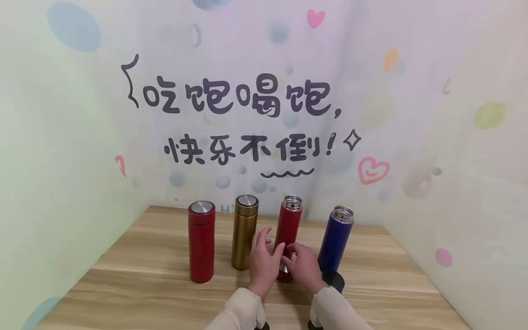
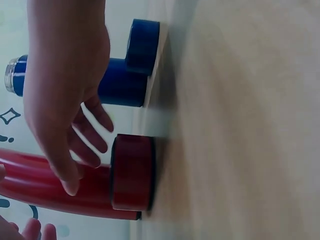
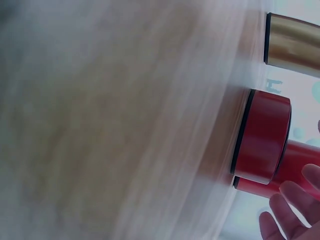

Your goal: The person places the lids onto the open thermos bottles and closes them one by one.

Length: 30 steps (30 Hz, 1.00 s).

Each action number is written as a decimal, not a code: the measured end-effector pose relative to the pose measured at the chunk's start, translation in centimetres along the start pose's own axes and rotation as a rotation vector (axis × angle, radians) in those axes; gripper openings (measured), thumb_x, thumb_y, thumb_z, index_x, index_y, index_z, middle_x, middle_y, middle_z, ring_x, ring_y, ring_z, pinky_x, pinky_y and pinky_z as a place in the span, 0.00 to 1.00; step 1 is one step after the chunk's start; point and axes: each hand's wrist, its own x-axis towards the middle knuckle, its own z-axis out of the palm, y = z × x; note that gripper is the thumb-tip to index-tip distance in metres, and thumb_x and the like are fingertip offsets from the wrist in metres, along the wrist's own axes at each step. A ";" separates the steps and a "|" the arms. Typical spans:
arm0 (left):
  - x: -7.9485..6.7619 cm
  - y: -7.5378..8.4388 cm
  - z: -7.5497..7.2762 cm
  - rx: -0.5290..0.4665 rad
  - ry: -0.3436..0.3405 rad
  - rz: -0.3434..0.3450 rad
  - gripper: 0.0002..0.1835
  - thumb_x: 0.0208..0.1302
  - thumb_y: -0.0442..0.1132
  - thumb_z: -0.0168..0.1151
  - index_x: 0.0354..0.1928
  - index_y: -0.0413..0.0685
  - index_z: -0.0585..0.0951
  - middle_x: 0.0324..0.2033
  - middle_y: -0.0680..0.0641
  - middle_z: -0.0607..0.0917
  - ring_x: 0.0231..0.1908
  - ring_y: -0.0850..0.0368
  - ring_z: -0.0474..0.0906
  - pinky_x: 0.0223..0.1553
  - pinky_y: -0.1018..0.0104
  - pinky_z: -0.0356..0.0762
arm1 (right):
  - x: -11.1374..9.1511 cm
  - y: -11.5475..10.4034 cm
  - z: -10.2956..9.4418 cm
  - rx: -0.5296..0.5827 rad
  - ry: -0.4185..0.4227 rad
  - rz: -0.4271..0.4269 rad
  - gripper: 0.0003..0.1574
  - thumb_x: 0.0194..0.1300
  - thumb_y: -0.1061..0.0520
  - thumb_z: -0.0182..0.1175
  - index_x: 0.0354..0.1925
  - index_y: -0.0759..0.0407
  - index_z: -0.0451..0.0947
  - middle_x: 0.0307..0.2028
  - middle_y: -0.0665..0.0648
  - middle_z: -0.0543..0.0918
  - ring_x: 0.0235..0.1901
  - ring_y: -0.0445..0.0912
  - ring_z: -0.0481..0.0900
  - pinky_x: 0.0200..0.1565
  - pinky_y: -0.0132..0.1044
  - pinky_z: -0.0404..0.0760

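Observation:
A red thermos bottle (image 1: pixel 290 224) stands uncapped, its steel mouth showing. Just in front of it, a red lid (image 2: pixel 132 172) sits on the table, mostly hidden by the hands in the head view. My left hand (image 1: pixel 264 261) hovers left of the lid, fingers spread and loosely bent. From the other side my right hand (image 1: pixel 304 268) reaches in with relaxed fingers, its thumb near the left thumb. Neither hand holds anything. To the right stands an uncapped blue thermos bottle (image 1: pixel 336 240), with a dark blue lid (image 2: pixel 142 46) in front of it.
A capped gold thermos bottle (image 1: pixel 245 233) stands just left of my left hand. Farther left is another capped red thermos bottle (image 1: pixel 201 247). The wood-grain table (image 1: pixel 144 284) meets a printed backdrop (image 1: pixel 247 55) behind the bottles.

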 end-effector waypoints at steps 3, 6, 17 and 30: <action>1.1 0.0 0.0 0.000 -0.051 -0.014 0.30 0.60 0.42 0.70 0.64 0.53 0.70 0.58 0.49 0.74 0.51 0.50 0.76 0.43 0.57 0.79 | 0.0 0.0 0.1 0.010 -0.028 -0.001 0.18 0.58 0.50 0.71 0.44 0.57 0.82 0.39 0.55 0.83 0.43 0.52 0.78 0.49 0.52 0.79; 2.5 0.4 -0.1 -0.016 -0.120 -0.038 0.35 0.60 0.44 0.70 0.68 0.52 0.67 0.60 0.47 0.73 0.55 0.47 0.74 0.48 0.52 0.78 | 0.1 0.2 0.1 0.012 -0.051 -0.007 0.20 0.57 0.50 0.71 0.44 0.58 0.81 0.40 0.55 0.83 0.42 0.52 0.78 0.46 0.51 0.79; 5.7 0.9 0.9 -0.047 -0.278 -0.124 0.44 0.58 0.48 0.71 0.73 0.54 0.59 0.67 0.43 0.68 0.60 0.43 0.70 0.56 0.44 0.72 | 0.0 1.4 0.0 0.059 -0.186 -0.037 0.26 0.56 0.44 0.71 0.47 0.58 0.80 0.40 0.53 0.83 0.37 0.46 0.77 0.43 0.48 0.80; 6.6 -1.3 2.4 -0.104 -0.301 -0.202 0.49 0.55 0.48 0.73 0.74 0.50 0.56 0.69 0.41 0.65 0.64 0.39 0.66 0.60 0.43 0.68 | -0.7 1.1 0.0 0.034 -0.276 -0.160 0.38 0.48 0.48 0.76 0.52 0.66 0.76 0.44 0.62 0.82 0.42 0.56 0.79 0.48 0.56 0.77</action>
